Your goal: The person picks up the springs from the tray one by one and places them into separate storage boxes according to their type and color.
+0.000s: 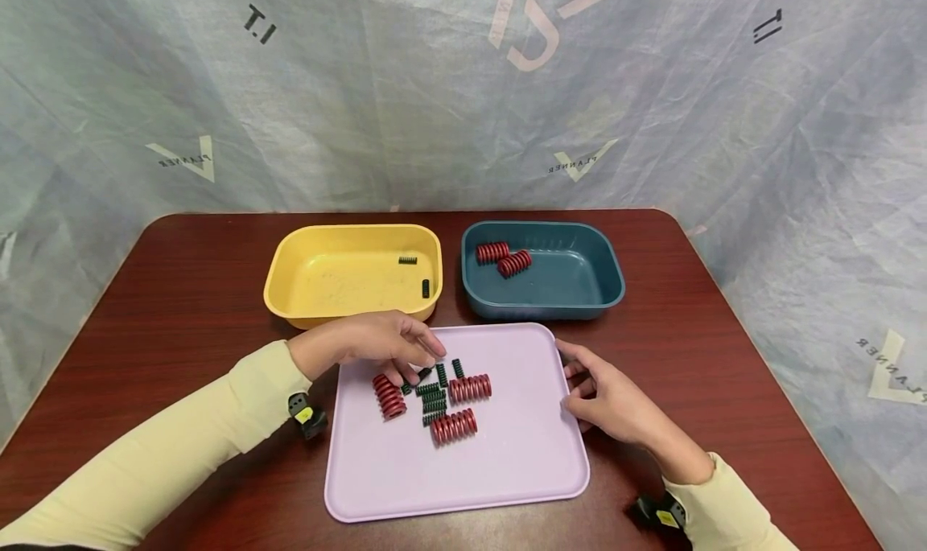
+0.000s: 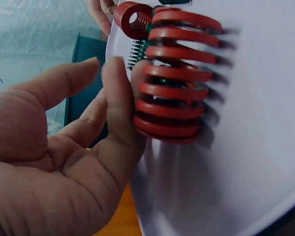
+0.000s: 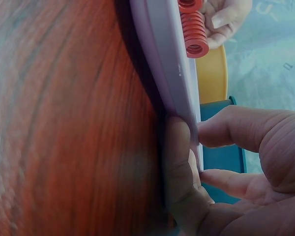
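My left hand [image 1: 376, 343] hangs over the far left part of the lilac tray [image 1: 521, 454], its thumb and forefinger apart with nothing seen between them. Beside its fingers lies a red coil spring [image 2: 179, 91], large in the left wrist view; whether they touch it I cannot tell. Several small dark green springs [image 1: 434, 406] cluster near the fingertips, partly hidden by the hand. Two more red springs, one upper [image 1: 470, 388] and one lower [image 1: 454, 427], lie right of the cluster. At the tray's right edge my right hand [image 1: 611, 398] pinches the rim, thumb above and a finger underneath.
Behind the tray stands a yellow bin [image 1: 290, 294] with two small dark springs inside. To its right, a teal bin [image 1: 543, 310] holds two red springs. All rest on a dark reddish wooden table [image 1: 181, 294], with a pale printed sheet [image 1: 463, 133] hanging behind.
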{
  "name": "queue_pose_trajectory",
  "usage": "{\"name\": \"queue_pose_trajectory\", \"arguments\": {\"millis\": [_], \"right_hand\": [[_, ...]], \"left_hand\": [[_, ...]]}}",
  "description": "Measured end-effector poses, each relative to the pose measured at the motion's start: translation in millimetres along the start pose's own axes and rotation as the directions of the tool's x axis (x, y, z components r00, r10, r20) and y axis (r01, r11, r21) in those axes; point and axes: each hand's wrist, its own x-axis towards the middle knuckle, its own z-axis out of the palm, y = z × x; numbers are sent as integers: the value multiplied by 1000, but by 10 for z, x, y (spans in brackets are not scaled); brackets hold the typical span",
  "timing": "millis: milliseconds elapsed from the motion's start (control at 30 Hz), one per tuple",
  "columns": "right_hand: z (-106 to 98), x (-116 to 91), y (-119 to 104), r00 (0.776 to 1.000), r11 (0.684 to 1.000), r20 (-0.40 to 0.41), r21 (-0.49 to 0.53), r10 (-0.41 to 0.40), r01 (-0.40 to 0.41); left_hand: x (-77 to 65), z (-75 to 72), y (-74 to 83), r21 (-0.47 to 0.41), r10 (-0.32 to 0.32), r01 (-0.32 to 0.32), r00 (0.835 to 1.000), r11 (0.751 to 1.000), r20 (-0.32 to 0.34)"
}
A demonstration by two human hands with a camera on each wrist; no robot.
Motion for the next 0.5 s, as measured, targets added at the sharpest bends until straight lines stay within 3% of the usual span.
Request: {"name": "queue_pose_trajectory", "arguments": {"millis": [500], "right_hand": [[6, -9, 0, 1000, 1000, -6, -10, -4, 4]], "left_hand": [[-10, 16, 43, 28, 19, -17, 999, 999, -47]]}}
